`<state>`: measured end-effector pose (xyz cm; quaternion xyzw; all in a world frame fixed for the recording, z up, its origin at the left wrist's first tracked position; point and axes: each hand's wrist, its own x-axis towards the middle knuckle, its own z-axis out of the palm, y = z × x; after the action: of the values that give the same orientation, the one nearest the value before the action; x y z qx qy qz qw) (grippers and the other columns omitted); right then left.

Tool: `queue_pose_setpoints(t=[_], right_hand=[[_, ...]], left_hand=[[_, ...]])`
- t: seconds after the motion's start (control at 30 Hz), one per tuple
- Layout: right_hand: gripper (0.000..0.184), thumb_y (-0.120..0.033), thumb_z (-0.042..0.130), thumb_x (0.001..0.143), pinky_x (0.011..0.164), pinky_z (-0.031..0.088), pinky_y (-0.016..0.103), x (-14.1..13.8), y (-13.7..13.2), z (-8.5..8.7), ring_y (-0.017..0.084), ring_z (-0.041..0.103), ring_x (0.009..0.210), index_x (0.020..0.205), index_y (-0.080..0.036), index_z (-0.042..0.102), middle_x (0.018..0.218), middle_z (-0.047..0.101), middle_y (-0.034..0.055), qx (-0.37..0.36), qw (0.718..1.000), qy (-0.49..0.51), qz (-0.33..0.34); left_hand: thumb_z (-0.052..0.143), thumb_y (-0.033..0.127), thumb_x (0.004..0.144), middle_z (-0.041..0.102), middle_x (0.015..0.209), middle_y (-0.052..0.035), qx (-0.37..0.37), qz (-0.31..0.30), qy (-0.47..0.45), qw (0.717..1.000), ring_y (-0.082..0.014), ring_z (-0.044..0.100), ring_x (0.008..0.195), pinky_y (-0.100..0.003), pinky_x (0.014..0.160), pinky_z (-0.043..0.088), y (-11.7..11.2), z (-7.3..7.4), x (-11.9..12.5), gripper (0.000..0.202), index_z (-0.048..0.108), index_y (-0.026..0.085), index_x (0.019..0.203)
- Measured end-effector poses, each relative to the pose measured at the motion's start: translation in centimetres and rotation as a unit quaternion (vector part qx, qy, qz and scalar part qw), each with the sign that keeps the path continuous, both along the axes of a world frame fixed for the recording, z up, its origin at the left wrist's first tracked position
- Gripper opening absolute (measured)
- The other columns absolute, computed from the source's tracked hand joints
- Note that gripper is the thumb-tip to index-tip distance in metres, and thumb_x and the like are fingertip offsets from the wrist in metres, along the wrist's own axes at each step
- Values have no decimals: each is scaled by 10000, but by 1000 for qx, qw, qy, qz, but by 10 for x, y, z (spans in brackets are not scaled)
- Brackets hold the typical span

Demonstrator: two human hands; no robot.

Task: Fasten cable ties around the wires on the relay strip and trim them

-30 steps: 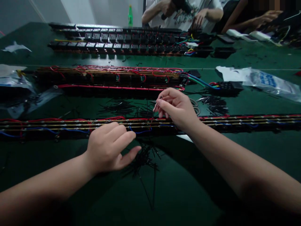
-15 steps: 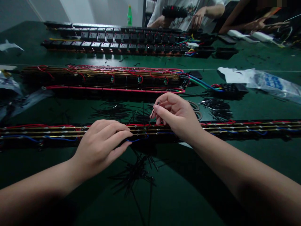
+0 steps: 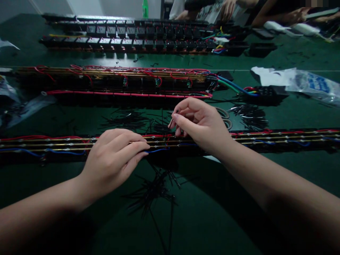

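Observation:
A long black strip assembly [image 3: 278, 144] with brass rods and red and blue wires crosses the table in front of me. My left hand [image 3: 115, 152] is closed over it left of the middle, fingers bent across the rods and fingertips by a blue wire [image 3: 159, 150]. Just above the strip, right of the left hand, my right hand [image 3: 196, 122] pinches a thin black cable tie [image 3: 172, 122] between thumb and forefinger. Its lower end is hard to make out against the dark strip. Loose black cable ties [image 3: 156, 189] lie in a pile on my side of the strip.
More cable ties [image 3: 248, 115] lie beyond the strip, beside scissors [image 3: 227, 118] partly behind my right hand. A second wired assembly [image 3: 114, 85] lies farther back, with black modules [image 3: 127, 44] behind it. A plastic bag [image 3: 316, 85] is at right. Other people's hands [image 3: 228, 9] show at the far side.
The view has tilted slightly, so the far things sit higher. Both hands keep nearly the same place on and above the strip, and the right hand still pinches the cable tie.

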<state>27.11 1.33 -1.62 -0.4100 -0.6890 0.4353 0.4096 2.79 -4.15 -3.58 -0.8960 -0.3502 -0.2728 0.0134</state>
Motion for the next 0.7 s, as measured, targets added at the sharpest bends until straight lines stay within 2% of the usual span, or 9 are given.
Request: queue_pose_setpoints(t=[0.2,0.37,0.47,0.57,0.7], right_hand=[[74,-182,658,845,611,506,254,0,-2,2,129,670,694,797,-183,602,754,694,-6,40,998,-40,25],[29,-164,676,828,624,472,261,0,1,2,120,609,661,805,-168,693,748,684,-6,126,984,-115,45],[35,-151,685,816,649,465,272,0,3,1,136,603,695,795,-162,711,782,679,19,168,971,-155,73],[40,-146,684,817,684,460,285,0,4,0,157,610,748,796,-157,716,826,677,42,179,962,-183,94],[31,-147,684,814,689,442,279,0,4,-1,163,605,778,805,-149,714,848,665,51,182,960,-185,105]], left_hand=[[655,149,921,715,1016,-64,-1,5,-6,1000,-217,632,927,-390,826,490,1,1,1,118,653,180,1035],[645,174,922,715,987,-52,0,26,-4,1000,-217,628,906,-388,817,486,0,2,4,68,660,191,986],[621,190,925,703,981,-61,-5,45,29,999,-233,613,903,-398,802,477,-4,8,9,66,662,187,976],[563,198,943,672,967,-77,-40,76,70,994,-252,580,912,-413,789,470,-6,18,17,109,658,182,993],[521,141,928,626,1035,-80,-119,82,55,988,-256,561,990,-416,834,469,-1,29,28,168,637,190,1040]])
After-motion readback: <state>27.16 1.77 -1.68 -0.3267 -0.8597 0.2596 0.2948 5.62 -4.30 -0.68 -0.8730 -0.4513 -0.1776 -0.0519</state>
